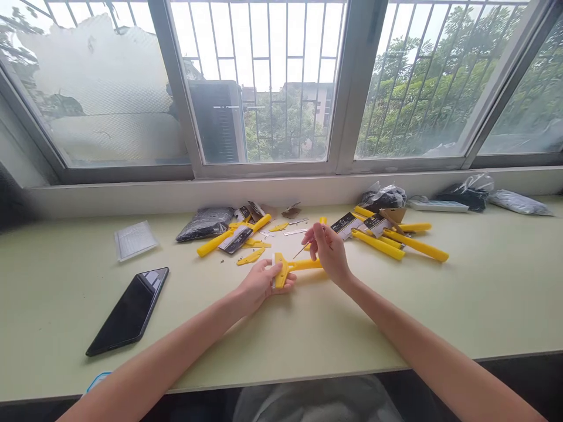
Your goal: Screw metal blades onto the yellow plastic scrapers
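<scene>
My left hand (257, 286) grips the head of a yellow scraper (281, 275), thumb on top and fingers beneath. Its long yellow handle points right and passes below my right hand (332, 255). Pinched in that right hand is a thin screwdriver (300, 252), its shaft slanting down to the left, with the tip close above the scraper's neck. The screwdriver's handle is mostly hidden by the fingers. Just beyond my left hand lie a loose yellow scraper part (251, 257) and several tiny screws (222, 261). Flat metal blades (295, 232) lie farther back.
Yellow scrapers with black-and-white cards are piled at the right (398, 240) and back left (235, 237). A black phone (129, 310) and clear plastic case (135, 240) lie left. Dark plastic-wrapped packs (206, 224) stand near the windowsill. The table's front edge (281, 378) runs below my forearms.
</scene>
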Available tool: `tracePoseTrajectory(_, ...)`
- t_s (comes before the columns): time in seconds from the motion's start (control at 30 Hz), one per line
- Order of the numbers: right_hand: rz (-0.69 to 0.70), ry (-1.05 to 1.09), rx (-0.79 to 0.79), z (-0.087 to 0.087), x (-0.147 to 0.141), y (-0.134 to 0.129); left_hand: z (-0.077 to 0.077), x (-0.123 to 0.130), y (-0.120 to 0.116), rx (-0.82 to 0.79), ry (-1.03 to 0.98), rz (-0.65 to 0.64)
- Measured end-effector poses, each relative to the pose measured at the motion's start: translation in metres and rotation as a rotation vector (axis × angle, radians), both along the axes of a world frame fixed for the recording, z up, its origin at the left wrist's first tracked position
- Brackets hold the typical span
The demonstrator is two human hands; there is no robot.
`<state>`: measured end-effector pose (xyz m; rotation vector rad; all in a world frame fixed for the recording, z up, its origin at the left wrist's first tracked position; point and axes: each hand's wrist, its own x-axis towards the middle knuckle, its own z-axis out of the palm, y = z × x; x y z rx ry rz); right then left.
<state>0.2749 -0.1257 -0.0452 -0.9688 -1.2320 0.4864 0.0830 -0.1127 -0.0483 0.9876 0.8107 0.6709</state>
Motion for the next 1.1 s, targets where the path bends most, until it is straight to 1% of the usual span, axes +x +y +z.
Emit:
tracePoseTrajectory(0.1,0.019,0.179,-0.022,0.007,0.009,0.002,0.001,-0.003,0.002,0.002,0.007,-0.055)
tracePoseTrajectory(0.17,0.016,0.221,0.013,0.014,0.014,0.000,-0.001,-0.006,0.003,0.012,-0.001,-0.119)
tracePoseTrajectory(0.23,-0.003,0.182,0.083,0.021,0.016,0.001,-0.003,-0.007,0.002,0.046,-0.013,-0.166)
tracePoseTrajectory(0.3,0.009,0.107,0.113,0.026,0.013,0.006,-0.005,-0.006,0.000,0.099,-0.017,-0.190)
tracePoseTrajectory(0.37,0.062,0.024,0.082,0.029,0.002,0.017,-0.008,-0.004,-0.001,0.141,-0.027,-0.201)
tracePoseTrajectory(0.43,0.103,-0.052,0.040,0.029,-0.015,0.031,-0.010,-0.002,-0.002,0.152,-0.037,-0.195)
tracePoseTrajectory(0.47,0.094,-0.081,0.030,0.028,-0.024,0.039,-0.011,-0.001,-0.001,0.149,-0.036,-0.186)
tracePoseTrajectory(0.6,-0.019,-0.218,0.040,0.025,-0.059,0.065,-0.012,-0.002,0.000,0.104,0.019,-0.171)
tracePoseTrajectory(0.7,-0.011,-0.318,0.025,0.018,-0.074,0.080,-0.010,-0.002,-0.002,0.100,0.051,-0.165)
tracePoseTrajectory(0.8,0.012,-0.356,-0.018,0.007,-0.081,0.092,-0.008,0.000,-0.005,0.125,0.050,-0.155)
tracePoseTrajectory(0.93,-0.001,-0.357,-0.034,-0.004,-0.083,0.101,-0.007,0.003,-0.007,0.144,0.073,-0.129)
tracePoseTrajectory(1.1,-0.026,-0.361,-0.020,-0.005,-0.084,0.101,-0.007,0.004,-0.007,0.149,0.098,-0.085)
